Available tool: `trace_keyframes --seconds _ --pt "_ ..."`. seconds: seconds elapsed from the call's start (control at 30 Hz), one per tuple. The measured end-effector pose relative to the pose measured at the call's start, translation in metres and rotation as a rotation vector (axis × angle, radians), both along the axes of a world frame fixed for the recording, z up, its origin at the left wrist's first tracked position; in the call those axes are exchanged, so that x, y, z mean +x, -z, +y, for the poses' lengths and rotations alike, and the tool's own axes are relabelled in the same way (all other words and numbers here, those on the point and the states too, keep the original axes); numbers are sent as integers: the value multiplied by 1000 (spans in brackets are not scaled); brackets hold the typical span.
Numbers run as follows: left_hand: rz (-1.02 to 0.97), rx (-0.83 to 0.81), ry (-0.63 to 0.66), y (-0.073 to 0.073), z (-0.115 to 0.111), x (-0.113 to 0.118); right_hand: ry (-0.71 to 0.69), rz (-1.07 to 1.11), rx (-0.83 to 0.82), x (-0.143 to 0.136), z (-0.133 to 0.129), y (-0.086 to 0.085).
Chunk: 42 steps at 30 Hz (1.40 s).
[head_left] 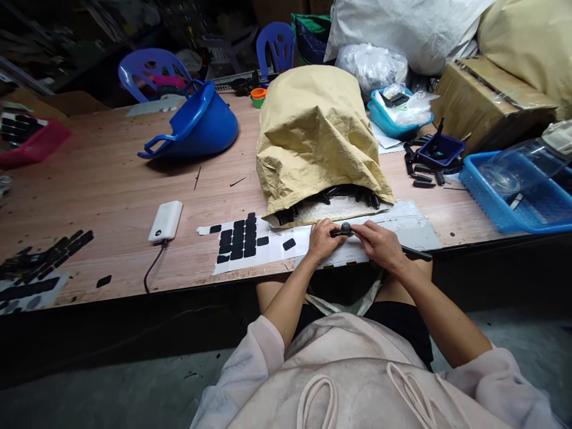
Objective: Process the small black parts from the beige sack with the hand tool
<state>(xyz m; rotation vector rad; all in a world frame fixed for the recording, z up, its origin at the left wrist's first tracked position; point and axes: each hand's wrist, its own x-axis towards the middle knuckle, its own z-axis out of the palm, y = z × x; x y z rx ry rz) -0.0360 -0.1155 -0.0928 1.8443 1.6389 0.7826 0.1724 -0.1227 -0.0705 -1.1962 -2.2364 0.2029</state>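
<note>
My left hand (322,239) is closed on a small black part with a round knob (345,227), just in front of the sack's mouth. From the other side, the fingertips of my right hand (379,243) pinch together at the same part; whether they hold a separate piece is too small to tell. A large tan sack (319,131) lies with its mouth toward me, black parts (333,193) showing inside. To the left, a white sheet (268,257) carries rows of black rounded stickers (238,239). A black rod-like piece (416,254) lies at the table edge by my right wrist.
A white power bank (165,221) with a cable lies on the table (111,179) at left. Behind it, a blue tub (201,122) rests tilted. At right are a blue basket (487,205), a small purple tray (440,150) among black pieces, and a cardboard box (487,101).
</note>
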Motion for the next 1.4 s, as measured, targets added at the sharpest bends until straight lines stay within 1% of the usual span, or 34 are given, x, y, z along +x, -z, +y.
trace_keyframes --seconds 0.07,0.2,0.37,0.5,0.6,0.67,0.77,0.87,0.93,1.0,1.03,1.1,1.13,1.17,1.2,1.23,1.27,1.3,1.33,1.4 --pt "-1 4 -5 0 0 0 9 -33 -4 2 0 -1" --pt "-11 20 12 1 0 0 70 41 16 10 1 -4" --pt "-7 20 5 1 0 0 54 37 -49 18 3 3" --pt "10 32 13 1 0 0 131 63 -8 31 17 6" --pt "24 39 1 0 -1 0 176 -5 48 43 35 9" --pt "33 43 4 0 -2 1 164 -79 82 49 46 14" --pt "50 52 21 1 -1 1 104 -156 120 54 55 23" --pt "66 49 31 2 2 0 87 -150 124 54 56 30" --pt "68 49 30 -1 1 0 92 -142 112 54 55 32" --pt "55 89 35 -7 -7 0 94 -141 98 53 55 32" --pt "40 125 55 -10 -15 0 95 -143 89 53 54 31" --pt "-11 183 162 -15 -39 3 101 -148 75 53 54 31" --pt "-46 183 253 -15 -54 5 106 -151 68 52 54 31" --pt "-82 156 358 -12 -70 8 110 -153 63 52 55 31" --pt "-115 106 459 -6 -85 11 115 -152 58 52 55 32" --pt "-137 43 537 2 -99 14 119 -151 54 52 55 32" --pt "-145 -20 568 14 -110 18 122 -149 51 52 55 33" --pt "-138 -84 550 27 -118 21 123 -147 48 52 55 33" --pt "-121 -157 490 41 -124 23 122 -147 46 52 55 33" --pt "-64 -332 326 67 -125 27 121 -147 43 51 55 33"
